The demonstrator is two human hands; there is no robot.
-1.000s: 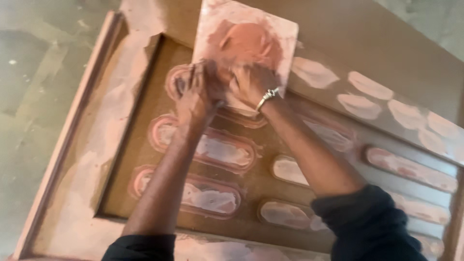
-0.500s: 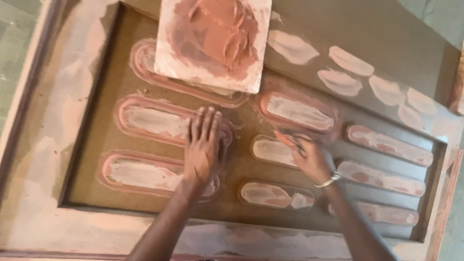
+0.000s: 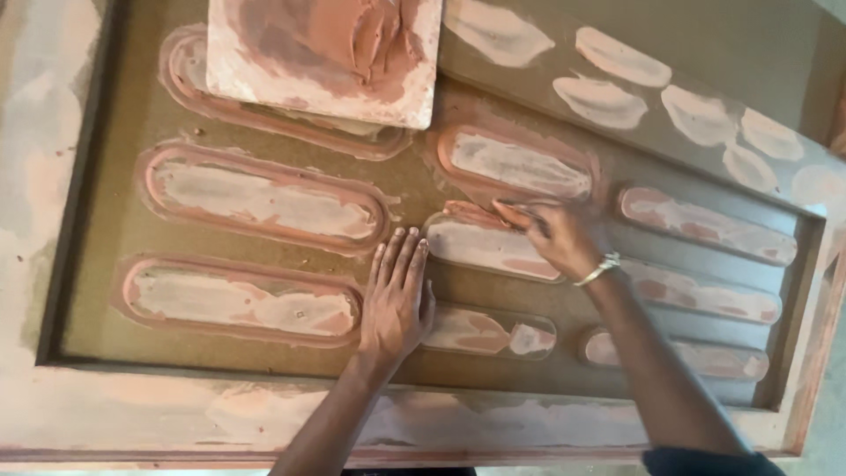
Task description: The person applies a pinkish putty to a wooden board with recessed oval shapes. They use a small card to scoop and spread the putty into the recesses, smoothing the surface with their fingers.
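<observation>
Hands spreading pinkish filler on a carved door panel

The left hand (image 3: 397,300) lies flat, grip wide, on the brown door (image 3: 106,220); the right hand (image 3: 560,236), grip narrow, presses filler (image 3: 471,214) into an oval groove (image 3: 493,247). A smeared board (image 3: 326,53) rests above.

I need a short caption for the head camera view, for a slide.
Left hand lies flat on a carved wooden door panel; right hand spreads reddish putty into an oval groove.

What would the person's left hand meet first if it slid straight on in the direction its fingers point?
The left hand points up the panel. It would probably cross bare brown board, then meet the square tile smeared with reddish putty; whether it would pass the tile's corner is hard to judge.
</observation>
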